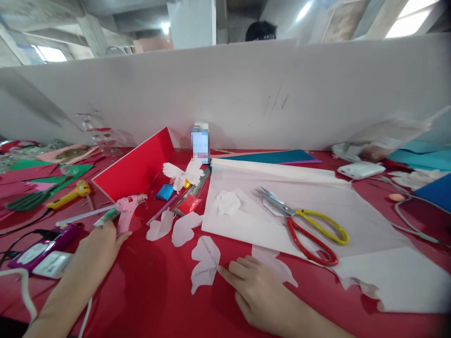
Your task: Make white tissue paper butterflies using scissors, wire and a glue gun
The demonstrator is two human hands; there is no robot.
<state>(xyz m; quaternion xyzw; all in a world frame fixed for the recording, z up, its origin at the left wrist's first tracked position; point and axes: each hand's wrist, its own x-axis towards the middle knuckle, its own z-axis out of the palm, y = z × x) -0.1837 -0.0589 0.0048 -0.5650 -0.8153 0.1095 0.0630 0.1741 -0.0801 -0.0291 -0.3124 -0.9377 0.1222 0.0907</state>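
My left hand is closed around the handle of a pink glue gun, its thumb along the right side; some of the fingers are hidden. A clear glue stick sticks out of the gun's back. Just behind this hand lies a green-and-white tube. With the index finger stretched out, my right hand touches the right edge of a white paper butterfly-wing cutout with dark lines on it. The other fingers are loosely bent and hold nothing. Another wing-shaped cutout lies partly behind this hand.
Scissors with red and yellow handles lie on a white paper sheet. A red board stands behind the glue gun. A phone leans on the partition. At left are a yellow glue gun and cables.
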